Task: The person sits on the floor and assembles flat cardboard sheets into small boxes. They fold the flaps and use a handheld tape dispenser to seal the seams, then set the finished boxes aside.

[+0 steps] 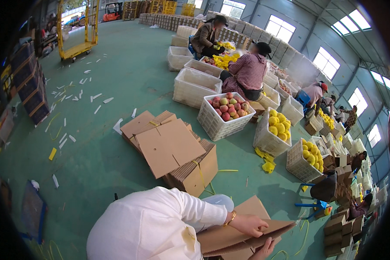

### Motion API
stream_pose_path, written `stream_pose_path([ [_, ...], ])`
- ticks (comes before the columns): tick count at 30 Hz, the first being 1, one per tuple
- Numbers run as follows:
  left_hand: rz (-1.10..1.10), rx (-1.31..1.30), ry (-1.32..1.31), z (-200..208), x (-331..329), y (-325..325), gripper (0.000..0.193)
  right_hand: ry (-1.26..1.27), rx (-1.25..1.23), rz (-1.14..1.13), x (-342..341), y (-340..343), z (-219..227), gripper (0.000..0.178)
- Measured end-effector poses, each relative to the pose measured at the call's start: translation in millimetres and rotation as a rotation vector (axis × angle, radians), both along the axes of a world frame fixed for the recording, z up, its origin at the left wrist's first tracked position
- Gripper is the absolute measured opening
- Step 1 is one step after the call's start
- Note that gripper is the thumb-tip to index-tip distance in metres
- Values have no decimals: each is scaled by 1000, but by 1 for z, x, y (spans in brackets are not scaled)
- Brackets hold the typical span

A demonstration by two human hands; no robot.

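Low in the view, a partly folded brown cardboard box [229, 240] lies between my hands, its panels close together. My left hand [248, 225], in a white sleeve with a gold bracelet at the wrist, has its fingers curled onto the upper panel's edge. Lower down, my right hand [265, 249] grips the near panel, thumb on the outside; the picture's lower edge cuts it off. Another cardboard piece [253, 207] lies behind the box. Ahead to the left is a stack of flattened cardboard boxes [171, 145], with yellow strapping around some of them.
White crates of red apples [228, 108] and yellow-netted fruit [278, 125] stand ahead. Seated people [250, 71] work beyond them. A yellow trolley [78, 47] stands far left. Paper scraps [97, 109] and loose strapping [305, 238] litter the green floor. A blue stool [312, 204] stands right.
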State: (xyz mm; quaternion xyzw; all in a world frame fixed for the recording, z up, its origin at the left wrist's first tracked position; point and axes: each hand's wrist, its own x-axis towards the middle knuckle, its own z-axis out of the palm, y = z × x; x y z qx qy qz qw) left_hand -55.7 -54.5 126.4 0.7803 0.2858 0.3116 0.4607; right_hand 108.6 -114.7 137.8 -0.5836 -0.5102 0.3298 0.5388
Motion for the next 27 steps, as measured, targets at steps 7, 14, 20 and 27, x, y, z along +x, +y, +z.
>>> stream_pose_path([
  [7, -81, 346, 337, 33, 17, -18, 33, -651, -64, 86, 3, -19, 39, 48],
  [14, 18, 513, 171, 58, 3, 75, 29, -480, -154, 34, 78, -81, 100, 49],
  [20, 200, 75, 86, 18, 10, 98, 23, -837, -246, -148, 63, -81, 40, 35],
  [27, 152, 414, 181, 47, 44, 79, 23, -973, -441, -277, 76, -96, 62, 54],
])
